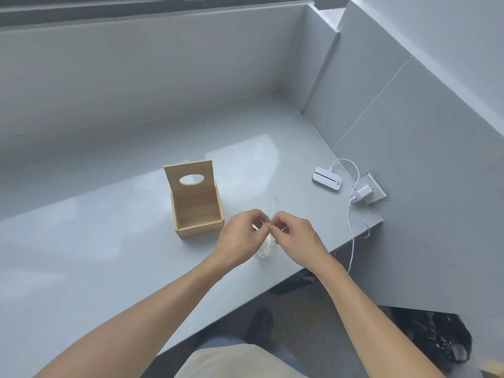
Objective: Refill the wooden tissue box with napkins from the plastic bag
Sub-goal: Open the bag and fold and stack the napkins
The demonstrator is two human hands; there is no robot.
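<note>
Just below frame centre, the left hand [240,236] and right hand [293,233] meet fingertip to fingertip, each grip narrowed to a pinch on the top of the clear plastic bag [266,248] — the napkins [265,252] show only faintly inside. Beyond them, up and to the left, the wooden tissue box [197,211] stands on the grey surface [95,241] with its lid raised and nothing inside — nearer the left hand.
</note>
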